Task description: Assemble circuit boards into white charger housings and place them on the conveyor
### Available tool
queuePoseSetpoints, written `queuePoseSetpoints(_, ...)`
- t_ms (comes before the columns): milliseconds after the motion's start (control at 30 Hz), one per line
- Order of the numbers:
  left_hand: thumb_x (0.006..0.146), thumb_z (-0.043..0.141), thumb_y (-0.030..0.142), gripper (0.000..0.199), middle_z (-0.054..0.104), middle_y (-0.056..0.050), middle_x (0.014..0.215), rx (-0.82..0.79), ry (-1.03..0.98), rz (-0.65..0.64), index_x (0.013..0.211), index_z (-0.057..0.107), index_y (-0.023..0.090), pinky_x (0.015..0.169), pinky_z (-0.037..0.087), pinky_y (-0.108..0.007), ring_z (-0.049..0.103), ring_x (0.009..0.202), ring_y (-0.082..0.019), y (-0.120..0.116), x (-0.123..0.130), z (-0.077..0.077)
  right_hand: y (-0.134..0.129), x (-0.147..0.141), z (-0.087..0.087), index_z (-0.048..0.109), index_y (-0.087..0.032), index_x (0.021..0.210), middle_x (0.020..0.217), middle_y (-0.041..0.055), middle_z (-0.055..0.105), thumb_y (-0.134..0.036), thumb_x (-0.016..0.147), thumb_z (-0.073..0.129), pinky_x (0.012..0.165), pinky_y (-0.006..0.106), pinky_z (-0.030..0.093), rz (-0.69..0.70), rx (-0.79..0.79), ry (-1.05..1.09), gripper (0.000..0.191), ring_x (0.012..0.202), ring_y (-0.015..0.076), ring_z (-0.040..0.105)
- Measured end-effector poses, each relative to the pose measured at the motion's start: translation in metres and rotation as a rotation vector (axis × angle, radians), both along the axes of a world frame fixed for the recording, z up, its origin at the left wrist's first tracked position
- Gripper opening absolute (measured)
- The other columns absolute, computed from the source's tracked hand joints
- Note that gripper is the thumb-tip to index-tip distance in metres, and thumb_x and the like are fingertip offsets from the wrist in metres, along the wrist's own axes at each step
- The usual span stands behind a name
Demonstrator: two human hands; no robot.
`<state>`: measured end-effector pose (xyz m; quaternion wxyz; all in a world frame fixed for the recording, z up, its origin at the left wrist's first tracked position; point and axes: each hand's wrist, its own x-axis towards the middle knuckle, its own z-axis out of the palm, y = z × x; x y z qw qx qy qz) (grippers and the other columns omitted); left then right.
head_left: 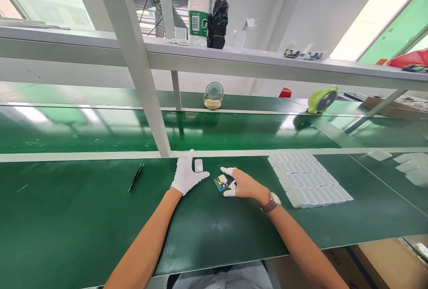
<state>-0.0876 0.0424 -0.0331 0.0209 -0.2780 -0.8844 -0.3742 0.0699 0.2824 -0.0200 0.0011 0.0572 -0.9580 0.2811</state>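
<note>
My left hand, in a white glove, is open on the green bench, thumb and fingers spread around a small white plastic case. Whether it touches the case I cannot tell. To the right, a small circuit board with a white and yellow part lies on the mat. My right hand, with white finger covers and a wristwatch, is beside the board, thumb and fingers apart on its right side. Black tweezers lie to the left of my left hand.
Rows of white cases stand on the right, with more white pieces beyond. A sloping white post rises behind my left hand. Further back are a small fan, a green fan and a shelf holding a bottle.
</note>
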Motion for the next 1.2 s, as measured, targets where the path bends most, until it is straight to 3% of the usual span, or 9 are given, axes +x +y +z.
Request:
queuePoseSetpoints(100, 0.075, 0.079, 0.057, 0.081, 0.061, -0.014, 0.132, -0.008, 0.127, -0.141, 0.142, 0.053, 0.022, 0.106, 0.043, -0.048, 0.052, 0.126, -0.037, 0.009, 0.025, 0.004, -0.001, 0.002, -0.001, 0.037, -0.018, 0.157, 0.126, 0.0163, 0.062, -0.027, 0.081, 0.076, 0.093, 0.045, 0.053, -0.017, 0.027, 0.021, 0.087, 0.104, 0.0287, 0.063)
queuePoseSetpoints(200, 0.073, 0.080, 0.058, 0.082, 0.063, -0.013, 0.132, -0.074, 0.129, -0.348, 0.142, 0.054, 0.021, 0.103, 0.046, -0.047, 0.056, 0.121, -0.036, 0.028, 0.053, -0.002, 0.002, 0.006, -0.007, 0.034, -0.018, 0.159, 0.118, 0.0143, 0.063, -0.019, 0.087, 0.063, 0.085, 0.041, 0.054, -0.004, 0.006, 0.030, 0.078, 0.093, 0.0242, 0.063)
queuePoseSetpoints(267, 0.073, 0.081, 0.052, 0.079, 0.064, -0.013, 0.131, -0.124, 0.116, -0.362, 0.140, 0.054, 0.019, 0.096, 0.049, -0.046, 0.059, 0.115, -0.035, 0.044, 0.067, -0.009, 0.006, 0.006, -0.011, 0.031, -0.021, 0.160, 0.120, 0.0126, 0.063, -0.017, 0.087, 0.061, 0.086, 0.039, 0.054, 0.020, -0.027, 0.042, 0.078, 0.095, 0.0230, 0.063)
queuePoseSetpoints(467, 0.086, 0.071, 0.028, 0.021, 0.070, -0.003, 0.092, -0.150, 0.161, -0.338, 0.105, 0.064, 0.023, 0.083, 0.049, -0.039, 0.062, 0.090, -0.025, 0.061, 0.073, -0.025, 0.022, -0.003, -0.012, 0.025, -0.021, 0.161, 0.134, 0.0144, 0.060, -0.014, 0.085, 0.057, 0.088, 0.039, 0.056, 0.094, -0.118, 0.044, 0.083, 0.095, 0.0216, 0.065)
queuePoseSetpoints(667, 0.088, 0.072, 0.030, 0.045, 0.068, -0.009, 0.105, -0.134, 0.280, -0.350, 0.129, 0.056, 0.019, 0.092, 0.050, -0.048, 0.061, 0.104, -0.030, 0.055, 0.066, -0.029, 0.029, -0.006, -0.009, 0.030, -0.020, 0.160, 0.141, 0.0167, 0.057, -0.016, 0.088, 0.063, 0.114, 0.052, 0.041, 0.248, -0.109, 0.225, 0.079, 0.143, 0.0338, 0.041)
queuePoseSetpoints(800, 0.094, 0.066, 0.029, 0.038, 0.064, -0.009, 0.119, -0.063, 0.236, -0.475, 0.130, 0.054, 0.024, 0.099, 0.050, -0.045, 0.059, 0.114, -0.027, 0.054, 0.065, -0.027, 0.033, 0.000, -0.011, 0.033, -0.026, 0.158, 0.143, 0.0154, 0.055, -0.033, 0.092, 0.071, 0.106, 0.048, 0.050, 0.210, -0.211, 0.154, 0.076, 0.131, 0.0309, 0.053)
queuePoseSetpoints(933, 0.093, 0.070, 0.035, 0.061, 0.057, -0.013, 0.134, 0.027, 0.265, -0.482, 0.146, 0.040, 0.027, 0.104, 0.050, -0.047, 0.056, 0.124, -0.028, 0.053, 0.062, -0.034, 0.037, 0.006, -0.013, 0.043, -0.030, 0.153, 0.131, 0.0111, 0.061, -0.040, 0.091, 0.074, 0.097, 0.043, 0.055, 0.139, -0.313, 0.119, 0.070, 0.114, 0.0257, 0.062)
queuePoseSetpoints(1100, 0.053, 0.093, 0.059, 0.117, 0.039, -0.019, 0.150, 0.138, 0.464, -0.213, 0.150, 0.036, 0.026, 0.114, 0.042, -0.057, 0.043, 0.139, -0.043, 0.036, 0.039, -0.020, 0.031, 0.010, -0.015, 0.052, -0.029, 0.147, 0.125, 0.0078, 0.064, -0.040, 0.083, 0.080, 0.094, 0.040, 0.056, 0.056, -0.432, 0.174, 0.071, 0.105, 0.0227, 0.066)
queuePoseSetpoints(1200, 0.044, 0.096, 0.052, 0.132, 0.032, -0.019, 0.157, 0.121, 0.419, -0.049, 0.154, 0.030, 0.024, 0.121, 0.032, -0.058, 0.034, 0.146, -0.044, 0.016, 0.019, -0.002, 0.026, 0.008, -0.016, 0.057, -0.028, 0.142, 0.124, 0.0067, 0.065, -0.039, 0.081, 0.081, 0.092, 0.037, 0.057, -0.016, -0.530, 0.208, 0.067, 0.104, 0.0216, 0.066)
